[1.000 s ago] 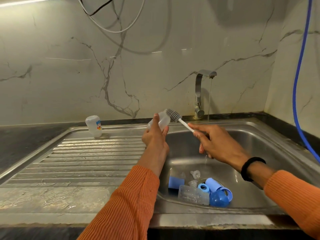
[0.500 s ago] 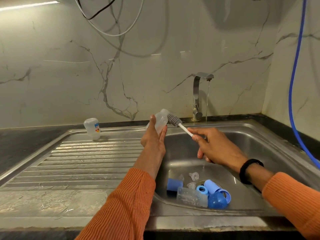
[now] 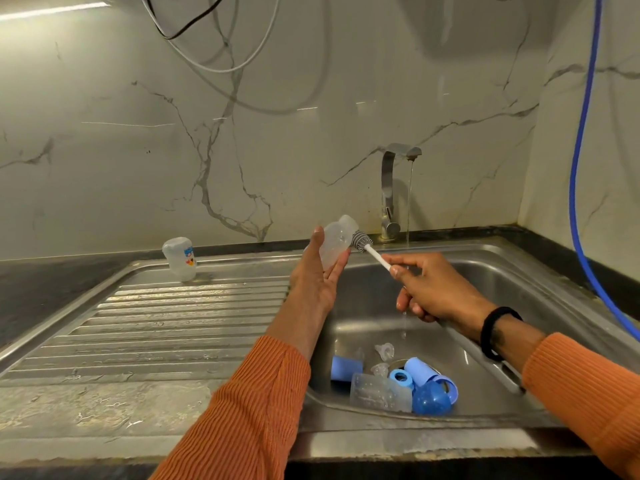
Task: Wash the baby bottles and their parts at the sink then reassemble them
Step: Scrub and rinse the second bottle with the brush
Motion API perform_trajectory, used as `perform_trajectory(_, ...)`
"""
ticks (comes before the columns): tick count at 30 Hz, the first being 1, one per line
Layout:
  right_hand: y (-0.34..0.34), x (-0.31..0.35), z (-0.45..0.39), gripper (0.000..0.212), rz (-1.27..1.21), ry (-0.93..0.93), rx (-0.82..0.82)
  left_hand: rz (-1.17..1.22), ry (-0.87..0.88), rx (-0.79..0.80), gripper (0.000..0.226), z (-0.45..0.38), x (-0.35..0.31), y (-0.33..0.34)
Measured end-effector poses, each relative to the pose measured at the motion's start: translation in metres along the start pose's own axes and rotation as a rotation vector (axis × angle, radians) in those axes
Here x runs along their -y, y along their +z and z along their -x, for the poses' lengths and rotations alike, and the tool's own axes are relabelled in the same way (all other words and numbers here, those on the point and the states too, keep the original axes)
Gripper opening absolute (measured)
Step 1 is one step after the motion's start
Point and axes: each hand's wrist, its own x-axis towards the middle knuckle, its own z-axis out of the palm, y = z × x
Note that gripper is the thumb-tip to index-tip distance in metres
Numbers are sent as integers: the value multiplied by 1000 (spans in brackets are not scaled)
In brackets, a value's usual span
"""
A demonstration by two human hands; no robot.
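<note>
My left hand (image 3: 317,275) holds a small clear baby bottle (image 3: 335,242) tilted above the left edge of the sink basin (image 3: 485,289). My right hand (image 3: 429,289) pinches the white handle of a bottle brush (image 3: 367,245), whose grey bristle head is against the bottle's mouth. In the basin bottom lie another clear bottle (image 3: 379,393), blue caps and rings (image 3: 427,386), a blue sleeve (image 3: 344,368) and clear teats (image 3: 383,351). A third bottle (image 3: 180,259) with a printed picture stands upside down at the back of the draining board (image 3: 173,323).
The tap (image 3: 391,192) at the back of the sink runs a thin stream of water past my right hand. A blue hose (image 3: 585,140) hangs down the right wall. White and black cables (image 3: 214,60) loop on the marble wall above.
The brush head has gone from outside the bottle's neck to its mouth. Both hands stay raised over the basin, and the view has shifted slightly.
</note>
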Motion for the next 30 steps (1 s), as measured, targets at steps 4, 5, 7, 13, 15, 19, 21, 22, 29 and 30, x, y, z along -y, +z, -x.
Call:
perform_trajectory(4,-3,-2,-3,37,-32,-38,-9,59,-106,6,47,0,-2,-2)
perform_trajectory(5,-4,-2,-4,37,-30,-48,-10,79,-134,6,50,0,-3,-3)
perform_trajectory(7,-4,-3,-4,37,-30,-66,-7,103,-180,11,54,2,-4,-6)
perform_trajectory(13,-7,-7,-7,37,-51,-106,6,45,-279,18,66,1,-4,-10)
perform_trajectory(15,-8,-8,-9,37,-59,-118,5,-11,-317,38,67,1,-3,-11)
perform_trajectory(19,-11,-7,-11,37,-84,-137,-13,-119,-358,80,64,5,4,-6)
perform_trajectory(21,-12,-6,-12,37,-120,-120,-17,-114,-316,84,66,6,6,-3)
perform_trajectory(22,-12,-6,-13,36,-138,-102,-12,-102,-289,84,67,6,6,-2)
perform_trajectory(29,-5,-3,-16,36,-430,58,90,-29,-164,80,63,10,9,4)
perform_trajectory(30,-5,-3,-16,35,-470,76,100,-24,-159,82,61,10,9,5)
